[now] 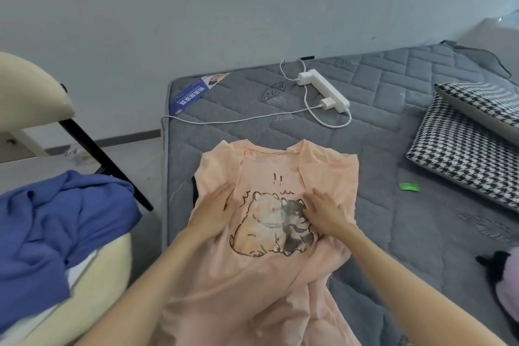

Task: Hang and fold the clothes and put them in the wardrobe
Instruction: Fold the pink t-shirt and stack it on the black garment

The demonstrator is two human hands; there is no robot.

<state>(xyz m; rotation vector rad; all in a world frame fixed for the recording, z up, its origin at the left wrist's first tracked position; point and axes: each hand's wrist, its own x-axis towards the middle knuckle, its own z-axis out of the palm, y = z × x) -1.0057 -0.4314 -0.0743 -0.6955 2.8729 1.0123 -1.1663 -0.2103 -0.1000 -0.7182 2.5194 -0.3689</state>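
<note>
Smoothing shirt [280,275] on near mattress [393,135] | left hand [216,211], right hand [323,212] flat, fingers spread, pressing the print | soft, light, floppy – best taken at shoulders or hem

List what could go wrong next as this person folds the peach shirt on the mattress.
1. The lower half of the shirt lies bunched near the edge of the mattress. With the left hand and right hand flat on the chest only, folding now may trap creases.
2. The cable lies just beyond the collar, so pushing the shirt forward may snag it.
3. The blue garment sits heaped on the chair and may slide off.
</note>
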